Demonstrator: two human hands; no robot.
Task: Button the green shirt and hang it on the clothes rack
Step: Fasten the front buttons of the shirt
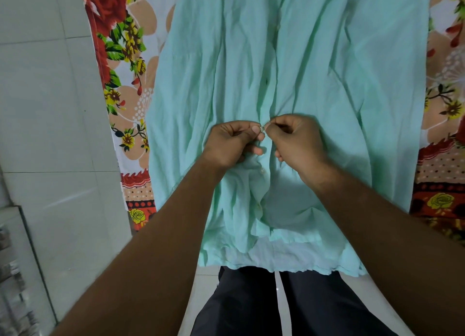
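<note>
A pale green shirt [314, 66] lies spread on a flowered bedsheet, its hem hanging over the near edge toward me. Both hands meet at the front placket, about mid-length. My left hand [232, 143] pinches the left edge of the placket. My right hand [295, 140] pinches the right edge, and a small clear button [262, 128] shows between the fingertips of both hands. Two more buttons [263, 170] sit on the placket below my hands. The collar end is out of view at the top.
The flowered bedsheet [130, 88] shows on both sides of the shirt. A white tiled floor [50, 109] lies to the left. My dark trousers [289, 308] stand right against the bed's near edge. A glass-fronted object [15, 272] sits at the lower left.
</note>
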